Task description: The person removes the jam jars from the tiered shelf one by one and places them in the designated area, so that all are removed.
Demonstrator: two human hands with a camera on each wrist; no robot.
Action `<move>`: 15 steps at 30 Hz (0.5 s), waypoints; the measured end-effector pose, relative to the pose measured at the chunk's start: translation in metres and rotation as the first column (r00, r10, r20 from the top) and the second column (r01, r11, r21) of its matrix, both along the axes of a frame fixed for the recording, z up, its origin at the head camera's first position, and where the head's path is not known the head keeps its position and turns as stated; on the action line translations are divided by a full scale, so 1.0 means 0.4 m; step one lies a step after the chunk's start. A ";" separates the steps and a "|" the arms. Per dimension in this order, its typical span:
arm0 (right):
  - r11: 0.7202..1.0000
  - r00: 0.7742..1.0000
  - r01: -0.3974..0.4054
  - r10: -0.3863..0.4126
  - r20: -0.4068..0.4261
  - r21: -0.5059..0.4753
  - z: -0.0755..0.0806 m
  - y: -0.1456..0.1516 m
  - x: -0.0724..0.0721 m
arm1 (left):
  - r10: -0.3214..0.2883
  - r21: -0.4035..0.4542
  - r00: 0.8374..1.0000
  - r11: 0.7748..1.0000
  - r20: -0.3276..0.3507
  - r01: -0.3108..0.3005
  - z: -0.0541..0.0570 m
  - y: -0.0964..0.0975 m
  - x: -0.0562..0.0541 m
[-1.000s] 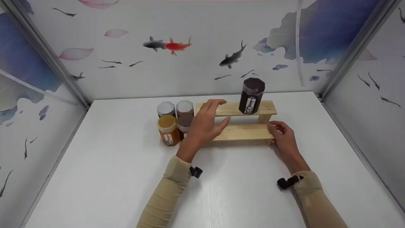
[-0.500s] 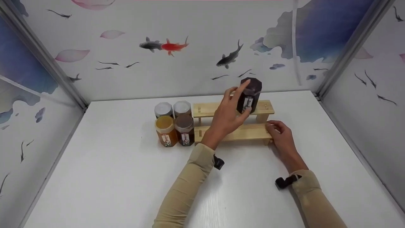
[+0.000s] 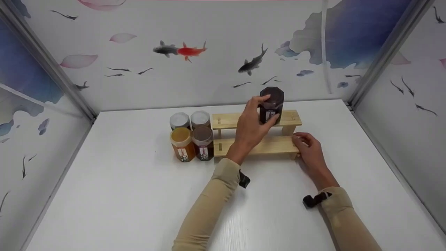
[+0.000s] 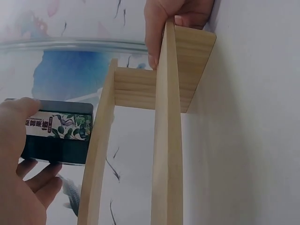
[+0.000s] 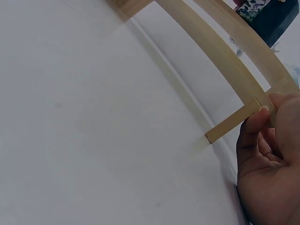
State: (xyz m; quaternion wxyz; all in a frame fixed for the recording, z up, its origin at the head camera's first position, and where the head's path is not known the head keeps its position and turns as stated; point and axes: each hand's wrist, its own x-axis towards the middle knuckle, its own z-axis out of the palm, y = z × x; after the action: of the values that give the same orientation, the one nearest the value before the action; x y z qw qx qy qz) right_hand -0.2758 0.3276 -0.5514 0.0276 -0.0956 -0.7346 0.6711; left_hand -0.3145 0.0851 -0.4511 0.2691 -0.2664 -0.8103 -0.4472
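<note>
In the head view, a dark jar with a white label (image 3: 271,104) stands on the upper board of a two-tier wooden rack (image 3: 258,147), right of the board's middle. My left hand (image 3: 249,125) grips it from the left, fingers at the lid and thumb across the front. From the left wrist view, the jar (image 4: 58,136) has its base against the board, with the left hand (image 4: 21,154) around its other end. My right hand (image 3: 310,148) pinches the right end of the lower board. The right wrist view has that hand (image 5: 272,154) at the board's corner above a leg.
Left of the rack, several jars stand close together on the white table (image 3: 122,181): an amber jar (image 3: 183,146) and a dark brown jar (image 3: 202,144) in front, two pale-lidded jars (image 3: 179,120) behind. A printed wall (image 3: 209,80) rises behind the table.
My left hand has moved right from beside the left-hand jars and taken hold of the dark jar, whose top has shifted slightly left. The right hand keeps its place on the rack.
</note>
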 end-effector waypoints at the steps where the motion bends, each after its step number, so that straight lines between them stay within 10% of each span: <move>1: 1.000 1.000 0.001 -0.001 0.000 0.003 0.001 0.001 0.000 | 0.008 0.012 1.000 1.000 -0.006 -0.008 -0.001 0.000 0.001; 7: 0.999 1.000 0.005 -0.005 -0.007 0.039 -0.001 0.004 0.003 | 0.030 0.131 0.996 0.991 -0.080 -0.019 -0.025 -0.007 0.016; 15: 1.000 1.000 0.003 -0.003 -0.005 0.021 0.002 -0.001 0.005 | -0.059 0.267 0.974 0.957 -0.217 0.117 -0.055 -0.057 0.042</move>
State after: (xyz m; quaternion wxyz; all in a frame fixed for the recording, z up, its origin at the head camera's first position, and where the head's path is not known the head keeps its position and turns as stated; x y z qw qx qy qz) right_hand -0.2736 0.3272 -0.5507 0.0313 -0.0949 -0.7414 0.6636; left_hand -0.2977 0.0623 -0.4732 0.3664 -0.3071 -0.6944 -0.5378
